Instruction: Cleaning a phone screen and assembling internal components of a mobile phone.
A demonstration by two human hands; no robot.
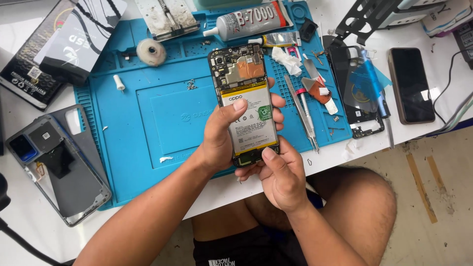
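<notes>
Head view: the opened phone [245, 101] is held up over the blue repair mat [148, 113], near the bench's front edge. Back cover is already off, so battery and circuit board lie exposed; the rest of the internals look in place, so most of the strip-down seems left to do.

Left hand [219, 135] wraps the phone's left side, thumb on the battery. Right hand [281, 175] grips the bottom end, thumb pressing by the lower connector area.

The grey back cover [59, 162] sits at the mat's left edge. Tweezers [303, 116] lie just right of the phone, glue tube [251, 19] at the mat's rear, a second dark phone [410, 84] toward the bench's right (well apart). Nothing blocks the hands; small scraps litter the mat.
</notes>
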